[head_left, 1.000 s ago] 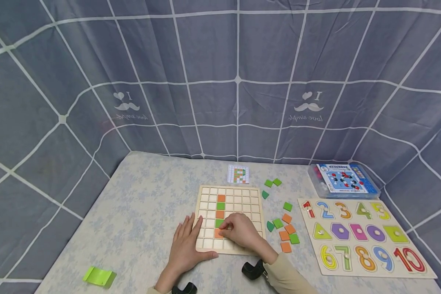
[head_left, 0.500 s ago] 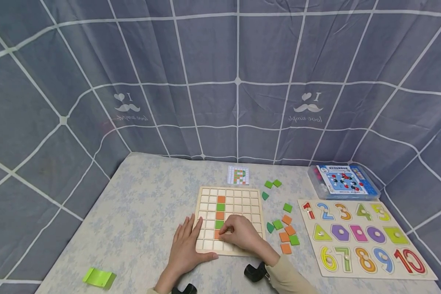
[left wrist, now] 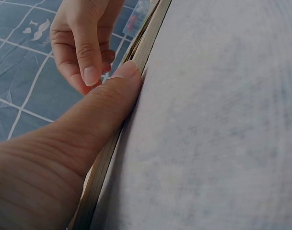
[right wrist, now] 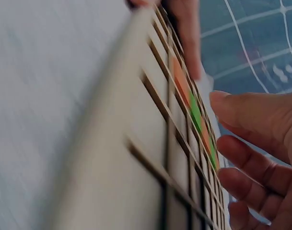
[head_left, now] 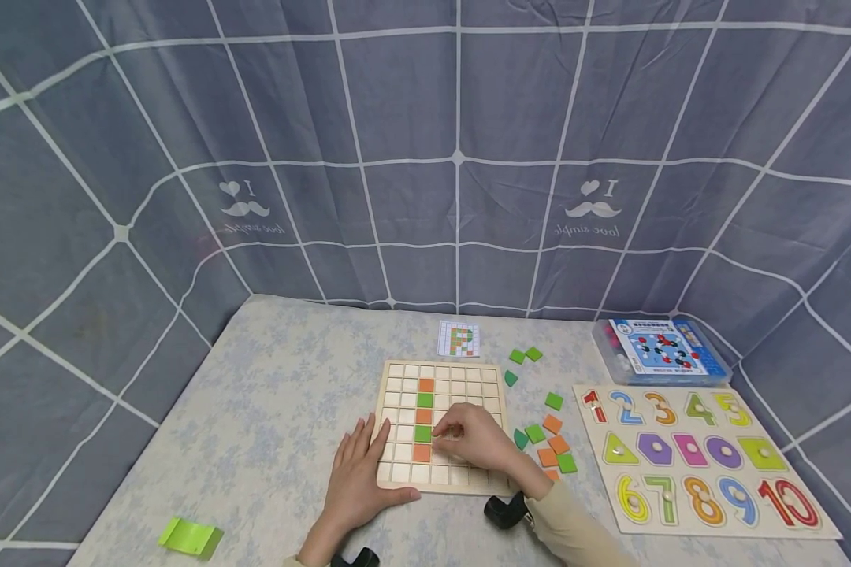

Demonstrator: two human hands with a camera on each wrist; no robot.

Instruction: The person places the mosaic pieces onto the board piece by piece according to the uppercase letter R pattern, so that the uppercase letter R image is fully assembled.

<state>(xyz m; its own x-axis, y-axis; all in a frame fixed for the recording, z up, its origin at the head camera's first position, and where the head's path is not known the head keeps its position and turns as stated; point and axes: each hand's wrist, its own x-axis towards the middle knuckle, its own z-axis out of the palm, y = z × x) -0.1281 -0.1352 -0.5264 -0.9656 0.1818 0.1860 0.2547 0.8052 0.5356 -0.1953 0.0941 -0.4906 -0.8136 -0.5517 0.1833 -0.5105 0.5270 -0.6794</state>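
Note:
A square wooden grid board (head_left: 470,386) lies on the table, with a column of alternating orange and green square tiles set in its cells. The lowest is an orange tile (head_left: 421,453). My left hand (head_left: 358,472) rests at the board's left side with straight fingers, its thumb along the front edge; the left wrist view shows that thumb against the wooden edge (left wrist: 105,158). Over the board, just right of the column, my right hand (head_left: 473,437) is held with fingers loosely bent. In the right wrist view its thumb and fingertips stand apart with nothing between them.
Loose green tiles (head_left: 554,402), orange tiles (head_left: 548,457) and dark green quarter-round pieces (head_left: 521,439) lie right of the board. Behind it is a pattern card (head_left: 458,339). Farther right are a number puzzle (head_left: 723,529) and plastic box (head_left: 663,350). A green holder (head_left: 190,538) sits front left.
My right hand has let go of the lowest orange tile and drawn off to the right, uncovering it in its cell. The left hand has stayed put.

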